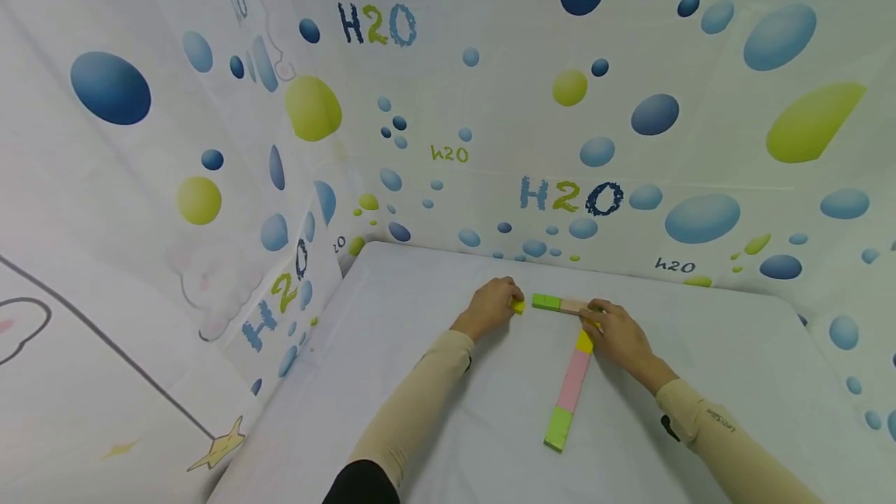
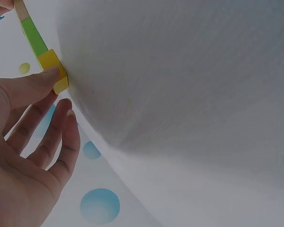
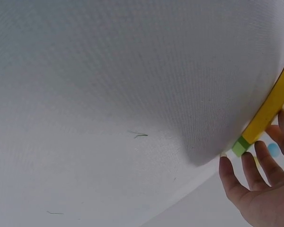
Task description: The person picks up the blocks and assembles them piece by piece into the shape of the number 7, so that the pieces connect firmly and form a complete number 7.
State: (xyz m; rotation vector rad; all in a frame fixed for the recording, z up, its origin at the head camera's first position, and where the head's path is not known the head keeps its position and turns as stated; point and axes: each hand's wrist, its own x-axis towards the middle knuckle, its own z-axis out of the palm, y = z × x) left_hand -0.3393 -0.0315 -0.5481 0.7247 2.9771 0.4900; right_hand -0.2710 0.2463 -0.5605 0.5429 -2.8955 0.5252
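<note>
My left hand pinches a small yellow block between thumb and fingers. In the head view that block is just left of a green block, with a narrow gap. Right of the green one lies a plain wooden block in the same row. My right hand holds that row's right end, thumb on the near side; its fingers partly hide the corner. From there a column runs toward me: yellow block, pink block, green block. In the right wrist view a green end shows beyond a yellow block.
The blocks lie on a white-covered table. Behind it and to the left hang white curtains printed with blue and green dots and H2O lettering. The table's far edge is close beyond both hands.
</note>
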